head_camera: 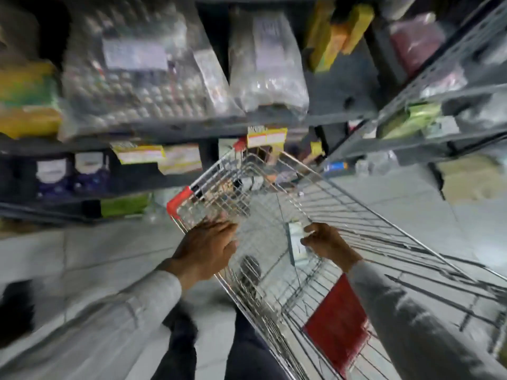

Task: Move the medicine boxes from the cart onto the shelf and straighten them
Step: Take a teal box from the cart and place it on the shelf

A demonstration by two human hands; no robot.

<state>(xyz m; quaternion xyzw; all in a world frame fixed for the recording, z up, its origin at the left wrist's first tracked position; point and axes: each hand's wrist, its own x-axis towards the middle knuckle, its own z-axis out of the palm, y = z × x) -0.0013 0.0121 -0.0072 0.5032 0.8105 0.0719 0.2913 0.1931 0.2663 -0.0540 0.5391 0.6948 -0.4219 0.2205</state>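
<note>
A wire shopping cart (356, 209) with red corner guards stands in front of me, tilted in the blurred picture. My left hand (208, 250) rests on the cart's left rim, fingers spread over the wire. Inside the basket my right hand (326, 242) grips a pale, white-green medicine box (295, 242) by its right edge. Further small boxes (255, 182) lie at the far end of the basket, too blurred to make out. The dark metal shelf (170, 130) runs across the left and middle, above the cart.
Clear plastic bags of goods (137, 78) and yellow-green packs (27, 100) fill the upper shelf; dark purple packs (68, 174) sit lower. A second shelf unit (428, 111) stands at the right. A red panel (340, 325) hangs on the cart's near end. Pale tiled floor (411, 204) lies around.
</note>
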